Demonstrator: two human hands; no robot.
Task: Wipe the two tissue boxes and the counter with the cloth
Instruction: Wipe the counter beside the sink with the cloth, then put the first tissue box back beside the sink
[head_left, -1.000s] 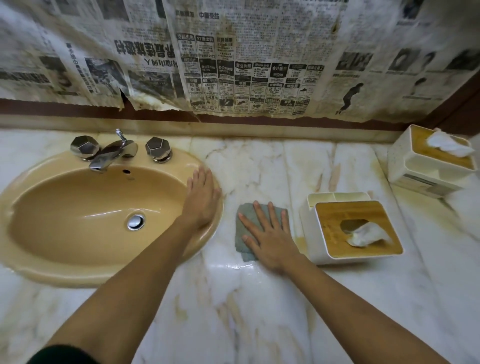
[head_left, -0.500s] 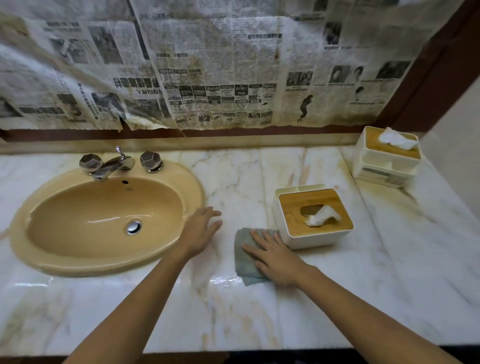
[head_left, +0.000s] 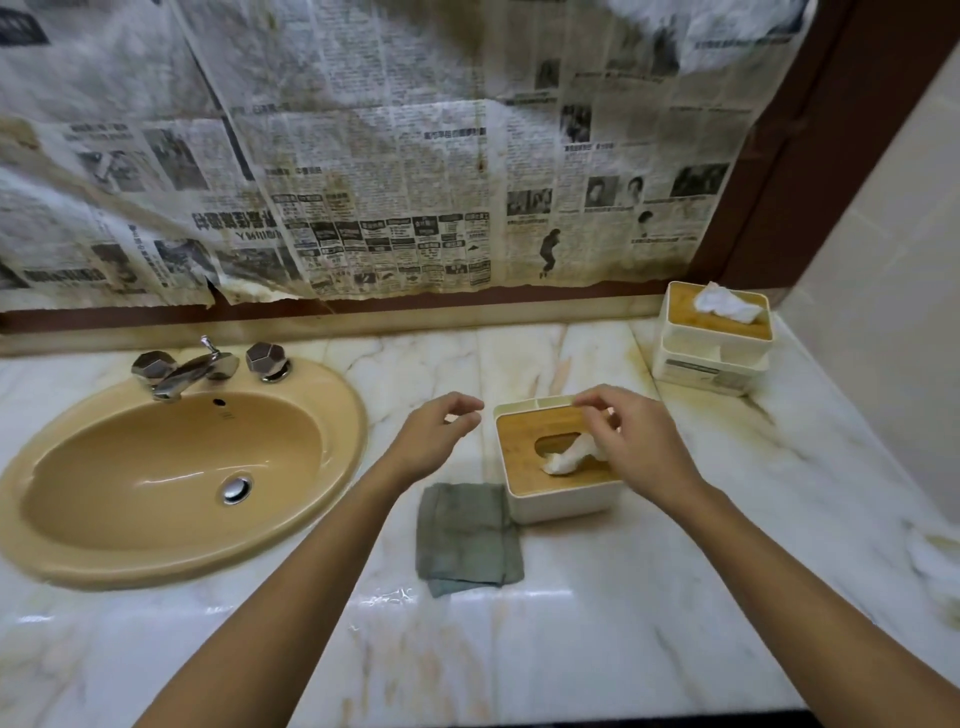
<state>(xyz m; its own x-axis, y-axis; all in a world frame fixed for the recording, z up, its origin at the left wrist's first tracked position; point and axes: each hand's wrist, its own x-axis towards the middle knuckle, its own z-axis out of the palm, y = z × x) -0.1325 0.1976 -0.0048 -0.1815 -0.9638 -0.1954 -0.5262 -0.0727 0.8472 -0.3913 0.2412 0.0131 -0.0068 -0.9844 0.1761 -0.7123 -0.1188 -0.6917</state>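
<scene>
A grey-green cloth (head_left: 467, 535) lies flat on the marble counter (head_left: 597, 639), with no hand on it. Just right of it stands a white tissue box (head_left: 550, 467) with a wooden lid and a tissue poking out. My right hand (head_left: 639, 441) hovers over that box's right side, fingers loosely curled and holding nothing. My left hand (head_left: 436, 436) hangs in the air left of the box, fingers loosely curled and empty. A second white tissue box (head_left: 711, 338) with a wooden lid stands at the back right corner.
A tan oval sink (head_left: 171, 478) with a chrome tap (head_left: 192, 369) fills the counter's left side. Stained newspaper (head_left: 363, 156) covers the wall behind. A brown frame and a pale side wall (head_left: 883, 260) close off the right. The counter's front edge runs along the bottom.
My right hand has lifted off the cloth and moved up over the near tissue box. My left hand has risen from the counter toward the box. The cloth stays flat.
</scene>
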